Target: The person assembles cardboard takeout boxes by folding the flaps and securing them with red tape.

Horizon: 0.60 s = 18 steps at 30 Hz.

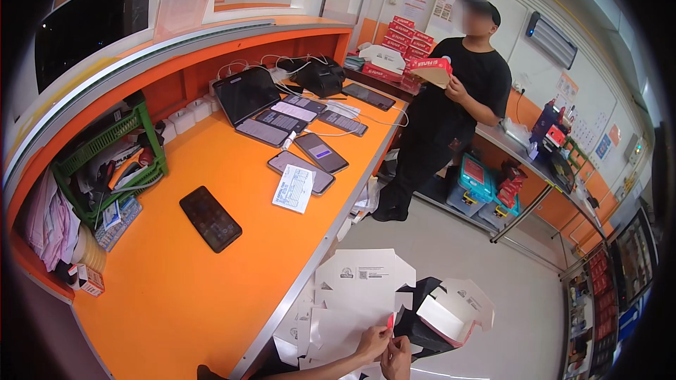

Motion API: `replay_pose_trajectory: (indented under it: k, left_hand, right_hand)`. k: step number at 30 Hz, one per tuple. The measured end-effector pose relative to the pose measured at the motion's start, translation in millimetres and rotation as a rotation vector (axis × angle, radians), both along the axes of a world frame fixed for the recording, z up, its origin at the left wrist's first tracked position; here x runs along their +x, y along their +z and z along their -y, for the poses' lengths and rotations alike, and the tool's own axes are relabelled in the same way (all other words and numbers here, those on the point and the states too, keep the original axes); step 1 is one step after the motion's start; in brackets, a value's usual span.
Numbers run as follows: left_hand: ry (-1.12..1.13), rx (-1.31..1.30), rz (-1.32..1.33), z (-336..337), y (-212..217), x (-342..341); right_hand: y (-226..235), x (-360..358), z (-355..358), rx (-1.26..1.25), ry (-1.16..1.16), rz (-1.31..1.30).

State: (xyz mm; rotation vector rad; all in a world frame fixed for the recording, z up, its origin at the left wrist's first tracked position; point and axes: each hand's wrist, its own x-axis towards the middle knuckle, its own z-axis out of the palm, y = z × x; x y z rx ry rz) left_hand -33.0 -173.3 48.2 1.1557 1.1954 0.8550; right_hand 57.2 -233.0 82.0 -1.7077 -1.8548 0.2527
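Box blank: a white-faced, die-cut cardboard box blank was seen low in the view, beside the orange counter edge, its broad upper panel lying flat, open and unfolded; small dark print and a square code carried on it.
Red corner: a small red flap was shown at the blank's right edge, just beyond the fingertips.
Left hand: left hand was brought in from the lower edge, fingers pinched on the blank by the red flap.
Right hand: right hand was placed just beside it, fingers curled at the same edge; whether cardboard was gripped by it cannot be told.
Folding progress: judged early to midway; the right edge was being worked, upper panel and side notches left unfolded; lower part partly hidden by the hands.
Neighbouring box: a white-lined cardboard box with red outer edges was set just right of the blank, walls raised, lid left open; closing judged not done.
Background: a red-and-brown cardboard box was held by a black-clad co-worker; red boxes were stacked behind.
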Motion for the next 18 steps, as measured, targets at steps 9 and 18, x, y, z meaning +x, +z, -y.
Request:
replay_pose_trajectory:
  k: [9, 18]
  left_hand:
    - [-0.087, -0.094, 0.013, -11, -12, -3]
    - [-0.134, -0.074, -0.088, -15, 17, -6]
  right_hand:
    - [5, -14, -10, -0.024, -0.179, -0.141]
    - [-7, -11, -12, 0.112, -0.248, -0.777]
